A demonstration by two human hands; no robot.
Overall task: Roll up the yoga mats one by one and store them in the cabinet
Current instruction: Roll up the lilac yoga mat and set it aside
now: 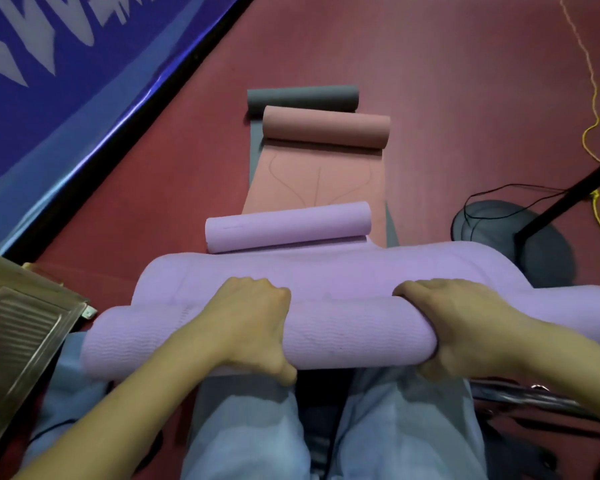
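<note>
Lilac foam is pretty much the whole foreground here: a purple yoga mat [326, 327] is partly rolled into a fat tube lying crosswise just above the person's knees, and both hands are clamped on it. The left hand [253, 323] sits toward the middle-left of the roll, fingers curled over the top and thumb tucked under the near edge, so it's gripping the roll. The right hand [465, 327] is wrapped round the roll's right end the same way, knuckles up, fingers hooked over the far side. Beyond the hands the rest of that mat humps up in a loose fold, and its far end is curled into a smaller roll [288, 226] lying on the floor. Under and past that is a salmon-pink mat [316, 181] lying flat with faint line markings, its far end rolled up into a pink roll [326, 128]. A dark grey mat [302, 98] is rolled just behind the pink roll, touching it or nearly so, and a strip of grey shows along the pink mat's left edge, so it looks like it lies beneath. All this is on a dark red floor [465, 81]. A blue banner [66, 81] with white lettering runs along the upper left, a metal panel [18, 323] sits at the left edge, and on the right there's a round grey stand base [534, 251] with a black pole, black cables and a yellow cord [591, 133] trailing off. The person's light blue trousers [250, 434] fill the bottom.
</note>
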